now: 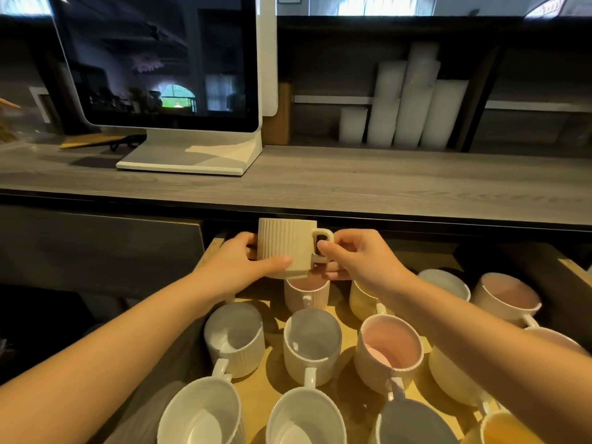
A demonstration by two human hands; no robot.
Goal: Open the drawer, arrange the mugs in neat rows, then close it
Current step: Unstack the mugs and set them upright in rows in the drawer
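Note:
A beige ribbed mug [286, 245] is held in the air above the back of the open wooden drawer [573, 267], its handle to the right. My left hand [246, 264] grips its body from the left, thumb across the lower front. My right hand [355, 257] pinches the handle. Below, several ribbed mugs stand upright in rough rows with handles toward me: a pink-lined mug [306, 293] right under the held one, a white mug [235, 338], another white mug [312, 344] and a pink-lined mug [389, 350]. My right forearm hides part of the right-hand mugs.
The grey wood counter [320, 184] overhangs the drawer's back, close above the held mug. On it stands a white touchscreen terminal [160, 59]. Stacks of white paper cups [407, 104] fill the shelf behind. A dark cabinet front [96, 251] lies left of the drawer.

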